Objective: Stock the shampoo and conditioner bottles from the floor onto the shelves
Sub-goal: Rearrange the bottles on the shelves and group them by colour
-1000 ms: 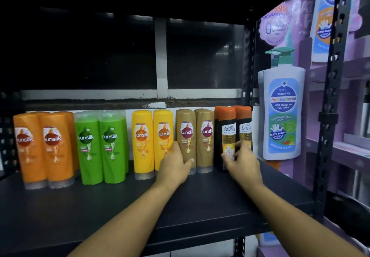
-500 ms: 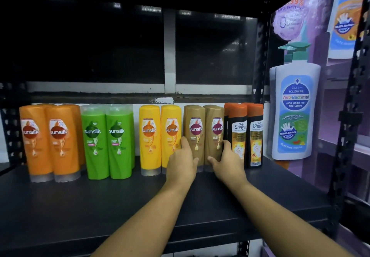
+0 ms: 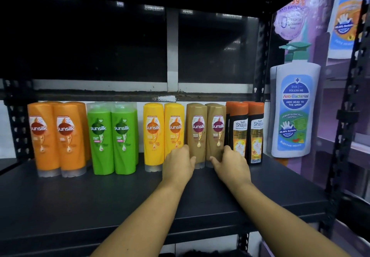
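A row of bottles stands upright along the back of the dark shelf (image 3: 84, 202): orange bottles (image 3: 56, 136), green bottles (image 3: 112, 138), yellow bottles (image 3: 163, 130), two brown bottles (image 3: 206, 124) and black bottles with orange caps (image 3: 246, 128). My left hand (image 3: 178, 164) presses on the left brown bottle near its base, fingers slipped between it and the yellow one. On the right brown bottle's base rests my right hand (image 3: 230, 162), fingers between it and the black bottles. Both thumbs lie in front, so the two hands squeeze the brown pair from both sides.
A large white pump-bottle display (image 3: 294, 108) hangs on the purple side panel at the right. Black perforated uprights (image 3: 344, 120) frame the shelf. The shelf above is dark. The front half of the shelf board is bare.
My right hand has moved left from the black bottles to the right brown bottle. My left hand has stayed at the brown pair's left side.
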### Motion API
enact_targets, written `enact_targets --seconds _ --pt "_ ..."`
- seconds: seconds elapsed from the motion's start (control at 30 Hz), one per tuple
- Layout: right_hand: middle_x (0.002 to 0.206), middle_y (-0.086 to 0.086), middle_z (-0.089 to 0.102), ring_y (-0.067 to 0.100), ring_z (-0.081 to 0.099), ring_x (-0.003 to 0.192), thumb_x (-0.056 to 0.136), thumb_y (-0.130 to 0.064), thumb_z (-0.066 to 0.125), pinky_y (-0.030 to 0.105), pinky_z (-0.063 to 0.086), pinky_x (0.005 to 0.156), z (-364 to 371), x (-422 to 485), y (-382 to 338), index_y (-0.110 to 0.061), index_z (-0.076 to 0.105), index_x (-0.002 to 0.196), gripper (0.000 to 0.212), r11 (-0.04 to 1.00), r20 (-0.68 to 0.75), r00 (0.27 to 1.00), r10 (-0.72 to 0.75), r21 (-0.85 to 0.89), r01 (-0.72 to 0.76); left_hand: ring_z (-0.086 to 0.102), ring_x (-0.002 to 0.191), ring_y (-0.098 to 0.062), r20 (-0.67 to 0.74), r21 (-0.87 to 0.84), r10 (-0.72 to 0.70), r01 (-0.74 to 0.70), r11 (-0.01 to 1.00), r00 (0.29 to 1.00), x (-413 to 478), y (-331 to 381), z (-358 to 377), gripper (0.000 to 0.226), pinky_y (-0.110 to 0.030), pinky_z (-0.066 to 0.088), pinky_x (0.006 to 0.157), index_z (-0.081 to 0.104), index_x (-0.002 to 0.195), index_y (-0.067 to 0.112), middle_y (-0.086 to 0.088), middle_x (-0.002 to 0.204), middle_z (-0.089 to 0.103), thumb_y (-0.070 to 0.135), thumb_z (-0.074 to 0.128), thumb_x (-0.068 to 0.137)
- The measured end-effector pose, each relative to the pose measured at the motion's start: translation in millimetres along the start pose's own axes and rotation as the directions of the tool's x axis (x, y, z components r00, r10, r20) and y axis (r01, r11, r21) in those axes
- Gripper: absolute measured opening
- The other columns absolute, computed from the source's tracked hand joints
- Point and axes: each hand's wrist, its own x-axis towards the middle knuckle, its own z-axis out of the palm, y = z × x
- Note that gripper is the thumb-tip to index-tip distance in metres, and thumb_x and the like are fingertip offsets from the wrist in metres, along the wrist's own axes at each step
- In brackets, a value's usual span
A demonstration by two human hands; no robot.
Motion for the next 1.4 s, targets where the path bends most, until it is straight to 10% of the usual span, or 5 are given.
enact_targets --seconds 0.2,0.43,0.87,1.4 --pt "0.090 -0.005 0.067 0.017 0.066 0.089 0.095 -0.040 0.061 0.037 0.057 0.078 -7.1 -15.3 -9.9 -0.018 0.066 0.099 0.024 0.973 0.139 0.965 -0.221 0.102 0.208 0.064 0.103 -0.023 0.343 0.062 0.188 -0.222 0.973 0.920 -17.5 -30.4 -24.6 0.030 -0.038 0.055 0.083 0.070 0.116 0.020 -0.002 0.110 0.070 0.043 0.060 0.099" --pt "0.143 -0.001 0.057 0.018 0.053 0.129 0.100 -0.049 0.053 0.030 0.042 0.106 -4.4 -38.7 -53.0 -0.023 0.053 0.143 0.051 0.945 0.561 0.761 -0.325 0.165 0.282 0.059 0.122 -0.019 0.540 0.003 0.225 -0.269 0.963 0.811 -40.0 -84.8 -71.7 0.047 -0.040 0.048 0.104 0.066 0.132 0.025 0.005 0.134 0.066 0.056 0.049 0.101" --pt "0.167 -0.006 0.023 0.020 0.022 0.153 0.100 -0.062 0.038 0.041 0.024 0.123 6.3 -53.0 -66.5 -0.030 0.029 0.158 0.067 0.956 0.629 0.731 -0.263 0.069 0.285 0.044 0.143 -0.015 0.472 0.026 0.029 -0.047 0.999 0.881 -51.3 -122.2 -84.4 0.053 -0.032 0.036 0.118 0.056 0.147 0.030 0.013 0.155 0.049 0.056 0.052 0.100" --pt "0.157 -0.002 0.042 0.022 0.042 0.141 0.099 -0.059 0.044 0.039 0.038 0.113 1.0 -57.9 -68.5 -0.027 0.040 0.152 0.062 0.956 0.584 0.763 -0.278 0.091 0.278 0.059 0.127 -0.019 0.400 0.036 0.021 -0.039 0.999 0.916 -54.7 -117.5 -86.7 0.049 -0.038 0.048 0.107 0.066 0.135 0.027 0.004 0.138 0.065 0.055 0.059 0.096"
